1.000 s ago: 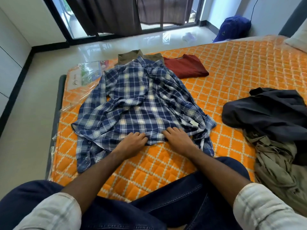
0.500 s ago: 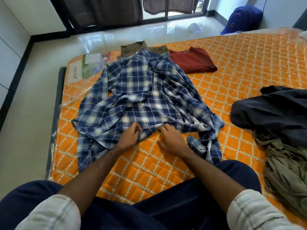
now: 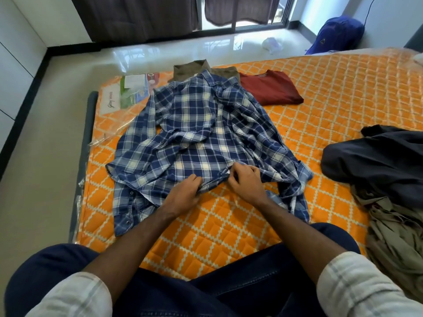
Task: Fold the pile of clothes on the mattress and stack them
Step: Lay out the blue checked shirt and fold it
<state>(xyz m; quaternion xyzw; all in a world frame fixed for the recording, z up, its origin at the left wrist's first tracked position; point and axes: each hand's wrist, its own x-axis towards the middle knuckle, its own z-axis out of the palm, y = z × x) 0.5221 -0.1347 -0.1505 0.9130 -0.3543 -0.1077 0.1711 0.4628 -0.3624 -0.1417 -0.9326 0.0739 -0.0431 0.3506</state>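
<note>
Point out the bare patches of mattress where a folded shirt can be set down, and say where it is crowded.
Free: the orange quilted mattress right of the folded maroon shirt, up to the dark navy garment; also the strip between the blue plaid shirt and the person's knees. Crowded: the right edge, where the navy garment and crumpled khaki clothes are heaped, and the plaid shirt's spread.

The person wears dark blue jeans [image 3: 229, 291] and a pale shirt with faint grey checks, its sleeves [image 3: 357, 287] rolled up above the elbows, leaving both forearms bare.
</note>
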